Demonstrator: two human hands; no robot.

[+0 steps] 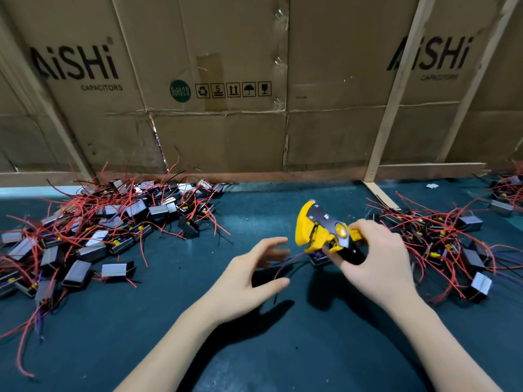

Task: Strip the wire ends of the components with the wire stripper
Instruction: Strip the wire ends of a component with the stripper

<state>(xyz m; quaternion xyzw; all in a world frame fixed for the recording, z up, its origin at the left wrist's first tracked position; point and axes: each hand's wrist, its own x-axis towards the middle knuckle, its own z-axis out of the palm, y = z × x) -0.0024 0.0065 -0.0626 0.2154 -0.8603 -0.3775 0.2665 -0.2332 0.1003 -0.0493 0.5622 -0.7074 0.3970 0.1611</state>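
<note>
My right hand (377,258) grips the handles of a yellow and black wire stripper (319,230), its jaws pointing up and left above the mat. Just under the stripper lies a small black component (319,259) with thin wires trailing left across the mat. My left hand (249,275) hovers to the left of it, fingers spread and blurred, holding nothing. A large pile of black components with red wires (93,230) covers the left of the mat. A second pile (441,239) lies to the right, beyond my right hand.
The work surface is a dark green mat (198,335). Flattened cardboard boxes (226,94) form a wall along the back, braced by wooden slats (396,103). Another heap of wired parts (506,190) sits at the far right edge.
</note>
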